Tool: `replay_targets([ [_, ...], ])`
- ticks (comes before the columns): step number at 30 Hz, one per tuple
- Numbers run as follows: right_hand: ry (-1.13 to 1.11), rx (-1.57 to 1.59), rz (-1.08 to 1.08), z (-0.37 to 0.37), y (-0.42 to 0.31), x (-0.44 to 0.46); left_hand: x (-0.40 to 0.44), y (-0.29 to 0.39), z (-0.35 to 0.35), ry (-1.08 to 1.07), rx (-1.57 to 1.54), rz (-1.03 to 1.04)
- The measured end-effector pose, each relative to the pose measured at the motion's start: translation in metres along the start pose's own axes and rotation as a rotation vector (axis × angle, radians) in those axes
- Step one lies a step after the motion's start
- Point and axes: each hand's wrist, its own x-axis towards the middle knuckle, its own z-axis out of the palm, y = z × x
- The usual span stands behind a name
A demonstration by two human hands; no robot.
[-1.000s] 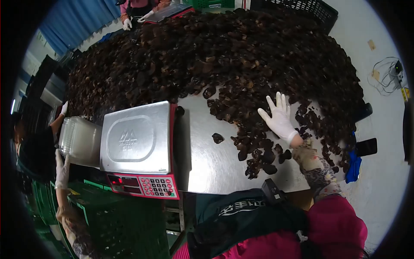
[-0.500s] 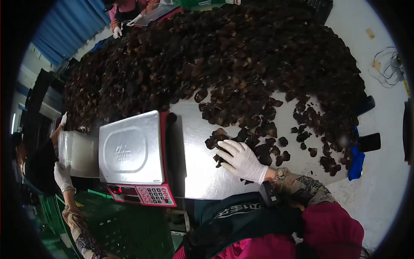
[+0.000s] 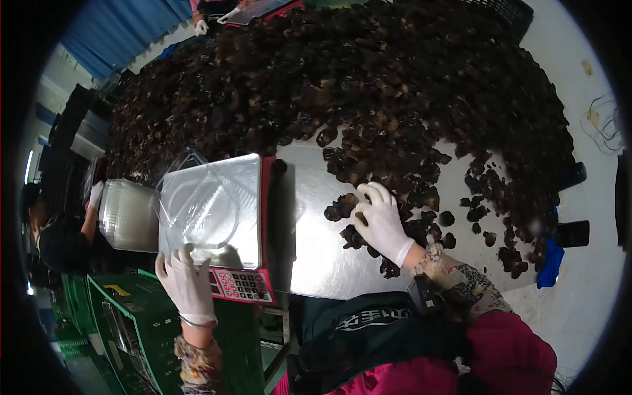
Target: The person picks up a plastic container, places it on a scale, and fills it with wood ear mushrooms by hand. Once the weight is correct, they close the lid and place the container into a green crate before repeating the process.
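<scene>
My gloved left hand (image 3: 186, 284) grips the near edge of a clear plastic tray (image 3: 197, 201), which is over the metal plate of a red digital scale (image 3: 240, 285). The scale's display is partly hidden by that hand. To the left of the scale stands a stack of clear plastic trays (image 3: 128, 214). My gloved right hand (image 3: 385, 227) is over loose wood ear mushrooms (image 3: 421, 197) on the metal table, its fingers curled around some pieces that are mostly hidden. A few dark pieces lie just left of its fingertips.
A large heap of wood ear mushrooms (image 3: 263, 92) covers the far side of the table (image 3: 316, 257). Green crates (image 3: 131, 322) stand below the scale. A co-worker (image 3: 72, 237) is at the left, and another person's gloved hand (image 3: 201, 27) shows at the far side. A phone (image 3: 573, 234) sits at the right edge.
My left hand has moved right from the tray stack, bringing one clear tray over the scale. My right hand's fingers have gone from spread to curled among the mushrooms.
</scene>
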Motion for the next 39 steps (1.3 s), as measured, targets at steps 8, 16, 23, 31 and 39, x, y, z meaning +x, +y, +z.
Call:
replay_targets([
  [8, -0.166, 0.234, -0.133, -0.055, -0.003, -0.027, -0.054, 0.154, 0.042, -0.197, -0.971, 0.282],
  [16, 0.13, -0.134, 0.357, -0.067, 0.067, -0.048, 0.001, 0.204, 0.101, -0.378, -0.82, 0.301],
  [23, -0.055, 0.141, -0.103, -0.027, -0.011, -0.043, -0.007, 0.203, 0.1, -0.416, -0.966, 0.462],
  [31, -0.24, 0.26, -0.328, -0.067, 0.007, -0.03, -0.032, 0.183, 0.096, -0.368, -0.977, 0.39],
  [39, -0.394, 0.004, -0.062, -0.112, 0.046, -0.092, -0.01, 0.187, 0.088, -0.417, -0.798, 0.46],
])
